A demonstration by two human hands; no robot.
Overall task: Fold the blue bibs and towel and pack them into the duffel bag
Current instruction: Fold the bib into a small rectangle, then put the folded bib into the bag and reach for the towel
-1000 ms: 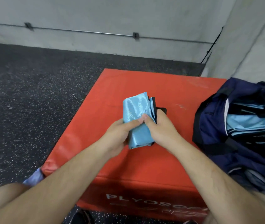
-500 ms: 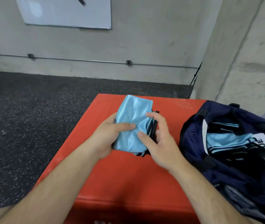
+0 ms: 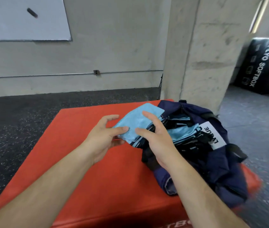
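Observation:
A folded light-blue bib (image 3: 138,119) with dark trim hangs just above the red plyo box (image 3: 81,162), at the left rim of the open navy duffel bag (image 3: 212,162). My left hand (image 3: 104,139) pinches its lower left corner, thumb on top. My right hand (image 3: 156,140) holds its right side, with the thumb and fingers lying on the cloth. Inside the bag lie more folded blue bibs (image 3: 183,132) beside a white label. No towel is in sight.
The bag takes up the right part of the box. Dark speckled floor (image 3: 15,129) lies to the left. A concrete pillar (image 3: 204,55) rises right behind the bag, and a black soft box (image 3: 262,66) leans at the far right.
Both hands carried the folded bib to the right, from the middle of the box to the bag's left rim. The view swung up and right.

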